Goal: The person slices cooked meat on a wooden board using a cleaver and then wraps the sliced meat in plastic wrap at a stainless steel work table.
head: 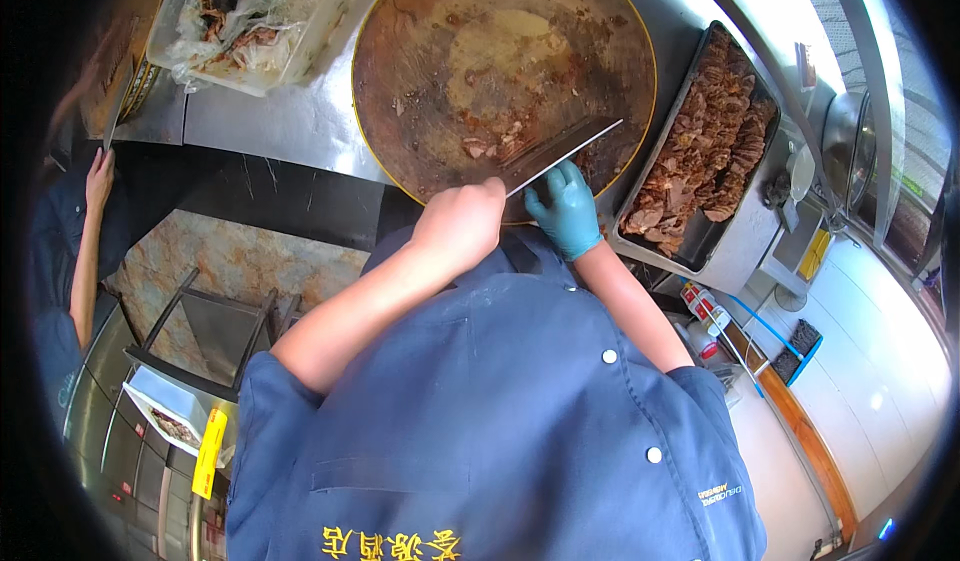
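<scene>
My bare left hand [461, 223] grips a cleaver [562, 143] by its handle, which is hidden in the fist. The blade lies tilted over the near right part of a round chopping board [420, 58]. My right hand [566, 212], in a teal glove, is at the board's near edge, fingers bent close to the blade. Whether it touches the blade or pinches anything is hidden. Small meat scraps [487, 145] and brown residue lie on the board beside the blade. To the right, a dark tray [697, 257] holds rows of sliced brown cooked meat [697, 148].
A translucent plastic tub [262, 85] with bagged meat stands on the steel counter [255, 122] at upper left. A co-worker's hand [99, 175] holds a knife [112, 115] at far left. A weighing scale [799, 242] sits beyond the meat tray. A broom [799, 351] stands at right.
</scene>
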Motion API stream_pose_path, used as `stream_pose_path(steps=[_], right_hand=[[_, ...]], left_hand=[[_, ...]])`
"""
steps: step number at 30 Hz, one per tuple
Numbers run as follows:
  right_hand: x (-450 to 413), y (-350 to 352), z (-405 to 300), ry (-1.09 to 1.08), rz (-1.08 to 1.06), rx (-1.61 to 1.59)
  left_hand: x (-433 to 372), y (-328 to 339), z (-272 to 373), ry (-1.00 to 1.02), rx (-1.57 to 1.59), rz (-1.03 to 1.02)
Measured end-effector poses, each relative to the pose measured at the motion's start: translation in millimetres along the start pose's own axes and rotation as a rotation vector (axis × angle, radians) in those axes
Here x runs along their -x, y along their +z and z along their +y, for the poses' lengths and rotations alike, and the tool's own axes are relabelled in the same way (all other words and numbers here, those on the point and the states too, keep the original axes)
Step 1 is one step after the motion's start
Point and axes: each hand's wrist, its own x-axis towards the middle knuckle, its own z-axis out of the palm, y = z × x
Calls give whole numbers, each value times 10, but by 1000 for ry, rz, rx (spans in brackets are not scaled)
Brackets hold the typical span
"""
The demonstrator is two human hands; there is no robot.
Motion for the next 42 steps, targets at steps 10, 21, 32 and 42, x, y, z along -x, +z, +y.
stream_pose_path(steps=[10, 21, 32, 42], right_hand=[[-39, -24, -13, 2, 0, -68], [86, 50, 47, 12, 43, -73], [17, 30, 6, -9, 70, -132], [80, 86, 38, 5, 121, -127]], left_hand=[[149, -161, 110, -89, -26, -149], [70, -48, 130, -1, -33, -4], [-172, 136, -10, -39, -59, -86], [199, -233, 224, -21, -39, -59]])
